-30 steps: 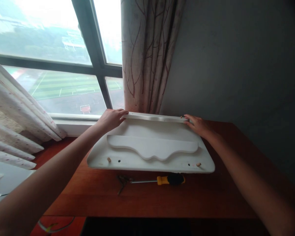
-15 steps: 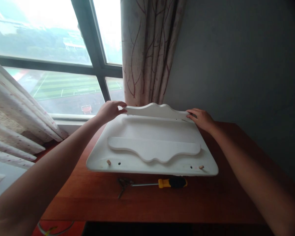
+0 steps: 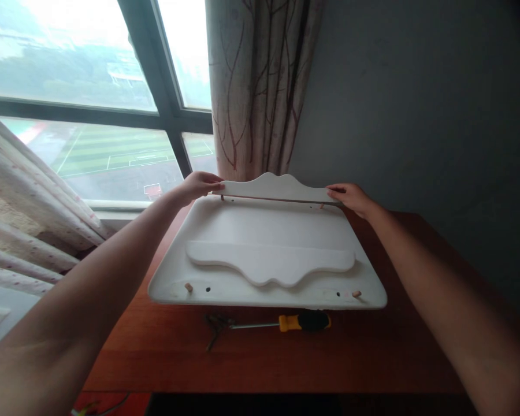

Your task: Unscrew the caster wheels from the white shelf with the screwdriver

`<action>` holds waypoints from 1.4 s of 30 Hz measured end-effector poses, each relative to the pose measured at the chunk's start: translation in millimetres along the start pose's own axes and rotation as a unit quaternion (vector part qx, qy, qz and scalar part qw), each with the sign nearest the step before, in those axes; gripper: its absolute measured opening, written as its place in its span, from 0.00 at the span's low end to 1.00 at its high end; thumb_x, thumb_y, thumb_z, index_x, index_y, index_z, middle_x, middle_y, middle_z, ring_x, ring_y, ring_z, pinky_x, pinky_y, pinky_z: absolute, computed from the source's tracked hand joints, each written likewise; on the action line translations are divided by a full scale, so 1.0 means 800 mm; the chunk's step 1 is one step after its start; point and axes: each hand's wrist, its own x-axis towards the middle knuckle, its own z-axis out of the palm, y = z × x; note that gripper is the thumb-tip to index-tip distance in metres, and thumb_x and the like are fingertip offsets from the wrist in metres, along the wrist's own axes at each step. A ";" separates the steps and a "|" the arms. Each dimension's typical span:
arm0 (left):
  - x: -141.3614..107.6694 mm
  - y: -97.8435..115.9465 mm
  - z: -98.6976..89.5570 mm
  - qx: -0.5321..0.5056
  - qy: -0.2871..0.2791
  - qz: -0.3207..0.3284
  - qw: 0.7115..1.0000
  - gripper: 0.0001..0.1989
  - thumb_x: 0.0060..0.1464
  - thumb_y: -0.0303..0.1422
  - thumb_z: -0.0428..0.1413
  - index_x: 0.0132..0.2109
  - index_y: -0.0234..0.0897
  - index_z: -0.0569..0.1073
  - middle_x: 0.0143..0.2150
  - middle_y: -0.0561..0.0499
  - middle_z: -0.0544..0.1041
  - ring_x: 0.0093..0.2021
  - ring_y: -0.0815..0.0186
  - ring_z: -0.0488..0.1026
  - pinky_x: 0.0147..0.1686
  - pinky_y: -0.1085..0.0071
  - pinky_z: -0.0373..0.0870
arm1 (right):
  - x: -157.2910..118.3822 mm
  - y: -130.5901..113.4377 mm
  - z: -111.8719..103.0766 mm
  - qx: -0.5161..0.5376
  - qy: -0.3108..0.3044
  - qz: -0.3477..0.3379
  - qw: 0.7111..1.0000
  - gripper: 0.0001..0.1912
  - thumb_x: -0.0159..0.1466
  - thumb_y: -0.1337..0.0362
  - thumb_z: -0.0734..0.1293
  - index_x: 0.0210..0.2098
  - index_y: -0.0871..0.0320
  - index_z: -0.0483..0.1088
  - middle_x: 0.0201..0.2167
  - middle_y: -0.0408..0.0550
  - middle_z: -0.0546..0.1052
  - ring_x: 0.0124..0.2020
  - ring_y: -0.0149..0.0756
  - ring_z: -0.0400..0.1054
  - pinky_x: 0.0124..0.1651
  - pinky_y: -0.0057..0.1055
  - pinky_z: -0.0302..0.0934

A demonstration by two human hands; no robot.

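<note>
A white panel with a wavy top edge [image 3: 277, 188] stands upright over the far edge of a white board [image 3: 260, 222]. My left hand [image 3: 203, 185] pinches its left end and my right hand [image 3: 349, 195] its right end. Beneath the panel, two wooden pegs show at the board's far side, with a gap between panel and board. A second wavy white panel [image 3: 271, 263] lies flat on the board. Near the front edge, a left peg [image 3: 188, 287] and a right peg [image 3: 356, 294] stick up, each beside a dark hole.
On the reddish-brown table [image 3: 260, 364], in front of the board, lie a yellow and black screwdriver [image 3: 303, 321] and a small pile of dark screws [image 3: 216, 326]. Behind are a window, a curtain [image 3: 260, 86] and a grey wall.
Both hands have raised the upright panel slightly, so the far pegs and holes now show below it. The view has shifted slightly.
</note>
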 end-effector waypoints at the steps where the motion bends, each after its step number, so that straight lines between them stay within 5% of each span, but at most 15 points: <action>1: 0.000 -0.001 0.000 -0.006 -0.006 -0.005 1.000 0.30 0.37 0.50 0.67 0.43 0.30 0.82 0.28 0.47 0.77 0.25 0.69 0.65 0.25 0.72 0.58 | 0.003 0.002 0.002 0.012 0.002 0.010 1.000 0.23 0.57 0.46 0.71 0.40 0.59 0.79 0.38 0.52 0.81 0.40 0.40 0.74 0.50 0.43 0.68; 21: 0.010 -0.015 -0.001 -0.051 -0.016 -0.045 0.998 0.28 0.36 0.47 0.70 0.42 0.31 0.83 0.26 0.48 0.74 0.24 0.71 0.63 0.24 0.72 0.57 | 0.012 0.012 0.009 0.080 0.013 0.077 0.994 0.18 0.55 0.54 0.75 0.39 0.61 0.79 0.37 0.52 0.81 0.37 0.37 0.74 0.52 0.43 0.66; 42: -0.010 -0.011 0.001 -0.026 0.048 0.042 0.998 0.29 0.34 0.47 0.69 0.42 0.32 0.82 0.35 0.44 0.80 0.31 0.64 0.71 0.32 0.68 0.66 | -0.019 -0.007 -0.001 -0.001 0.041 -0.012 0.999 0.20 0.54 0.50 0.74 0.41 0.57 0.79 0.41 0.51 0.81 0.39 0.41 0.75 0.47 0.40 0.69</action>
